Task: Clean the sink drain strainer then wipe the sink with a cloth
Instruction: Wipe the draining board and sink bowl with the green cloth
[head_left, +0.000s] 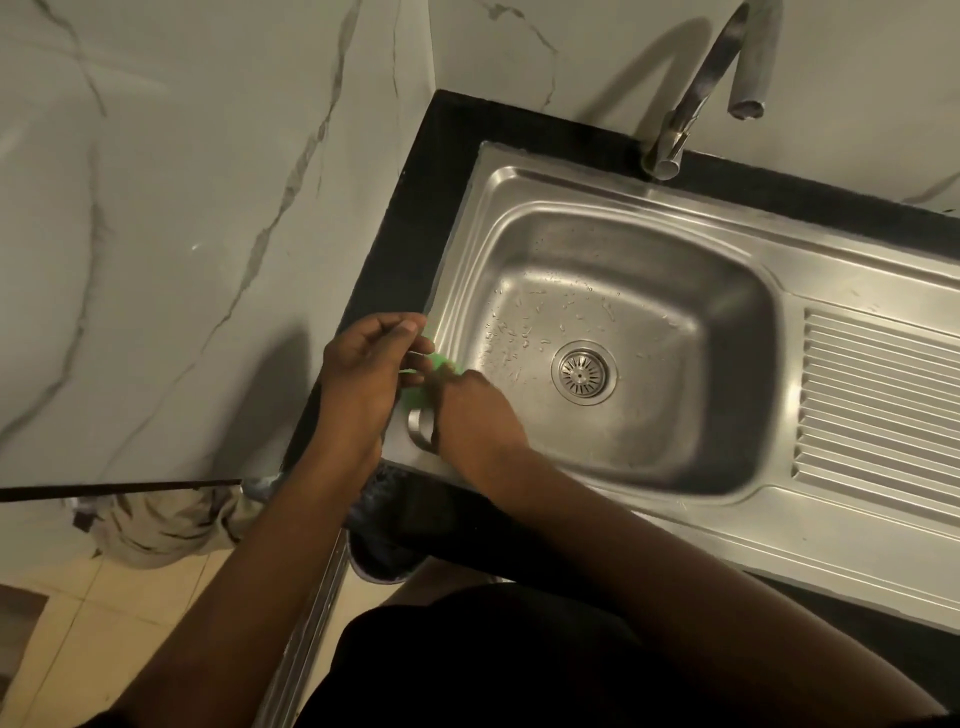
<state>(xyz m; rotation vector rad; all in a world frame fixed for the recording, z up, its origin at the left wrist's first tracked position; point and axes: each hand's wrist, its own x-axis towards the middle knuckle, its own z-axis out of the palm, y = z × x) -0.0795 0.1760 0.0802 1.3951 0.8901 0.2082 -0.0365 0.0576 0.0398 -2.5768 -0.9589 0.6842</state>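
Observation:
The steel sink (727, 467) has scattered droplets and bits of debris across its bowl. The round drain strainer (583, 372) sits in the drain at the bowl's middle. Over the sink's left rim, both hands meet around a small bright green cloth or pad (442, 364), most of which is hidden by fingers. My left hand (366, 379) pinches it from the left, fingers curled. My right hand (478, 410) covers it from the right, knuckles up, and is also closed on it. Both hands are left of the strainer and apart from it.
A curved metal faucet (696, 104) rises at the back rim. A ribbed drainboard (878, 405) lies right of the bowl. A black counter (415, 234) borders the sink below marble walls. On the floor at left lie a crumpled rag (156, 525), a dark stick (119, 487) and a dark bucket (384, 535).

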